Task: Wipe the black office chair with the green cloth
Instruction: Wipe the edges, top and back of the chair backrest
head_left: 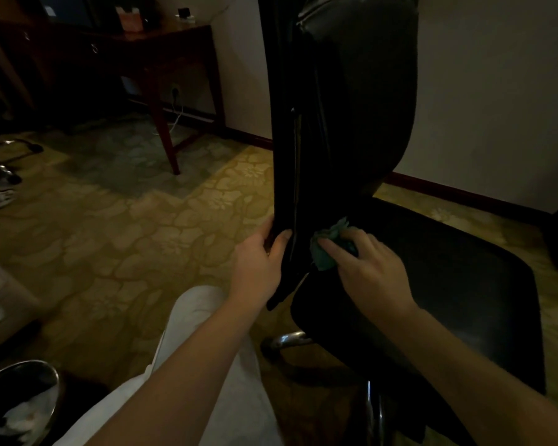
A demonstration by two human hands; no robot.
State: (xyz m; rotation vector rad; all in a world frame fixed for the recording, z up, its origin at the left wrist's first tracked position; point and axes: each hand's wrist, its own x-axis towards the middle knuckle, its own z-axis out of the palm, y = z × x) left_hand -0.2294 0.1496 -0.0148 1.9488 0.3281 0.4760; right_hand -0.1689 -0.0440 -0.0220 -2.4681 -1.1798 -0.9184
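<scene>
Head view: crumpled green cloth (323,252) against glossy black office chair (351,101)

- I see my left grip (258,265) clasping the black office chair (351,123) by its backrest's lower edge.
- My right grip (371,272) holds the bunched green cloth (324,255) against the backrest base.
- Wooden worktop (181,31) at 11 o'clock.

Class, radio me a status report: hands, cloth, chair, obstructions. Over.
Left hand grips the black office chair by its backrest edge. Right hand holds green cloth against backrest base. Nothing seen blocking.
</scene>
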